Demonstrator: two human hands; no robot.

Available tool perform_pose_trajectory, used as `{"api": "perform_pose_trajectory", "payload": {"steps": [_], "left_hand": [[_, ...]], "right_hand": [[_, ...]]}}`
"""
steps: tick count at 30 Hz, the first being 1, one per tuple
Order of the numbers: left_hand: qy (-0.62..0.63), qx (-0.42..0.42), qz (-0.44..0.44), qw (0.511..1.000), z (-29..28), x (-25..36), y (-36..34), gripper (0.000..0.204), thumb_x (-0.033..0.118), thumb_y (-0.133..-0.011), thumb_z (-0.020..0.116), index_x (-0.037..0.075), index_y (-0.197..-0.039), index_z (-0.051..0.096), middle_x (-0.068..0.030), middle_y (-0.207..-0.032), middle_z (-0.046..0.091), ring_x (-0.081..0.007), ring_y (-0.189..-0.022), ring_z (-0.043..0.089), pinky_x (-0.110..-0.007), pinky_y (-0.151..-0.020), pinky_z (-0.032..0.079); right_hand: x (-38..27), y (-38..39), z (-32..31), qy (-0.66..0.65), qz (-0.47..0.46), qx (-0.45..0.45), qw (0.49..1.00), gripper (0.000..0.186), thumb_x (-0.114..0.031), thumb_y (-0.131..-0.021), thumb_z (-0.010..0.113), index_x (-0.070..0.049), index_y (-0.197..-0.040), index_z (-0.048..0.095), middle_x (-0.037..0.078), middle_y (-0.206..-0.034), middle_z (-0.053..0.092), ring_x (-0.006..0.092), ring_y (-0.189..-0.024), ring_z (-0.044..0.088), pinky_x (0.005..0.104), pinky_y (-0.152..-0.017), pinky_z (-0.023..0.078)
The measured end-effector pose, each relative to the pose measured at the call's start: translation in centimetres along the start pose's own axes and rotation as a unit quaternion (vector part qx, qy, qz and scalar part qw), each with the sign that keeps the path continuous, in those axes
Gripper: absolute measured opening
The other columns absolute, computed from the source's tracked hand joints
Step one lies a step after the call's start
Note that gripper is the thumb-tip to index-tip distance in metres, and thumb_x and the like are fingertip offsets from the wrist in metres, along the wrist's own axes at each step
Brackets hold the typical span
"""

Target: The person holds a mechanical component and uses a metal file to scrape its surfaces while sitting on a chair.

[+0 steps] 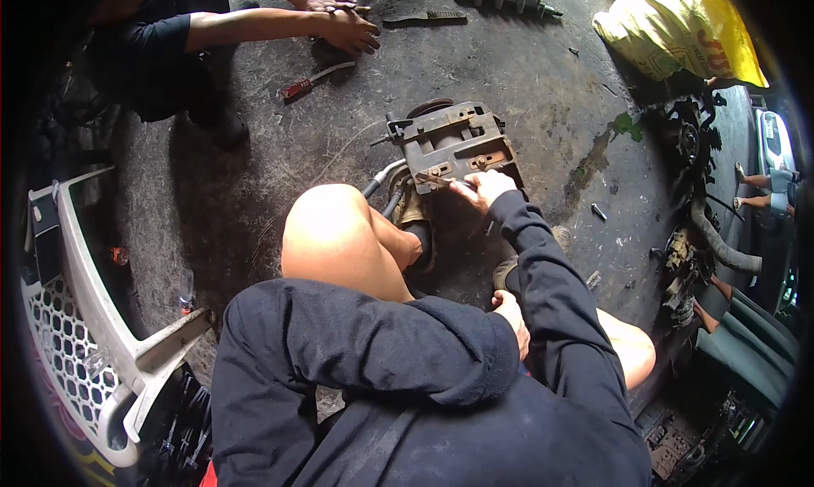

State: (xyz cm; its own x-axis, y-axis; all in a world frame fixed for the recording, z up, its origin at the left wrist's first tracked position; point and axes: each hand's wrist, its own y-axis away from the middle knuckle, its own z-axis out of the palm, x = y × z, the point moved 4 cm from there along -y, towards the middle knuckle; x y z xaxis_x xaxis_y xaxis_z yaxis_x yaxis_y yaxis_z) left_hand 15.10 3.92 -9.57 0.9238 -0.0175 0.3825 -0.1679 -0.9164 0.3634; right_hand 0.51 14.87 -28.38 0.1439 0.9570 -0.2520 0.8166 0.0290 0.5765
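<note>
Right hand (489, 190): fingers pinching a thin tool (437, 181) at the metal bracket's (439, 153) near edge. Left hand (512, 324) near right shoe (504, 275); can't tell if gripping.

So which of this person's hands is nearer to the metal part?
The right one. The right hand is at the near edge of the metal part; the left hand is apart from it, closer to the body.

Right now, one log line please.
right hand: holds slim tool, at metal assembly | left hand: beside right sleeve, grip unclear
</note>
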Motion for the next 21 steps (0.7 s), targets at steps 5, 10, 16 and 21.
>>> {"api": "perform_pose_trajectory", "payload": {"steps": [5,10,16,21], "left_hand": [[0.055,-0.029,0.033,0.998,-0.6,0.0,0.2,0.037,0.027,-0.088,0.046,-0.004,-0.103,0.06,-0.018,-0.089,0.064,-0.0339,-0.083,0.059,-0.059,-0.084,0.041],[0.045,-0.019,0.032,0.998,0.2,0.8,-0.5,0.038,0.026,-0.089,0.045,-0.005,-0.107,0.06,-0.0192,-0.092,0.064,-0.0356,-0.087,0.06,-0.06,-0.084,0.041],[0.036,-0.05,0.045,0.997,-1.6,1.7,-0.9,0.041,0.021,-0.091,0.041,-0.008,-0.114,0.058,-0.0231,-0.099,0.064,-0.0403,-0.092,0.06,-0.063,-0.086,0.04],[0.038,-0.027,0.033,0.998,-2.3,3.4,-1.2,0.044,0.03,-0.095,0.041,0.002,-0.121,0.062,-0.0245,-0.113,0.063,-0.0479,-0.1,0.058,-0.07,-0.081,0.033]], "right_hand": [[-0.6,1.3,-0.1,-0.058,-0.108,0.135,0.983,0.039,-0.047,-0.094,0.051,-0.024,-0.124,0.061,0.018,-0.101,0.066,0.0348,-0.092,0.065,0.0417,-0.079,0.052],[-0.5,1.4,-1.8,0.02,-0.208,0.159,0.965,0.044,-0.032,-0.09,0.059,-0.026,-0.133,0.052,0.012,-0.101,0.059,0.0284,-0.095,0.06,0.0441,-0.082,0.047],[-0.2,-4.8,-9.0,0.213,-0.229,0.043,0.949,0.042,-0.033,-0.086,0.062,-0.03,-0.128,0.056,0.01,-0.113,0.058,0.0305,-0.118,0.048,0.0553,-0.103,0.026],[-3.4,-10.9,-8.5,0.237,-0.271,-0.099,0.928,0.049,-0.065,-0.076,0.063,-0.021,-0.095,0.073,0.01,-0.097,0.069,0.0256,-0.104,0.061,0.0449,-0.098,0.034]]}}
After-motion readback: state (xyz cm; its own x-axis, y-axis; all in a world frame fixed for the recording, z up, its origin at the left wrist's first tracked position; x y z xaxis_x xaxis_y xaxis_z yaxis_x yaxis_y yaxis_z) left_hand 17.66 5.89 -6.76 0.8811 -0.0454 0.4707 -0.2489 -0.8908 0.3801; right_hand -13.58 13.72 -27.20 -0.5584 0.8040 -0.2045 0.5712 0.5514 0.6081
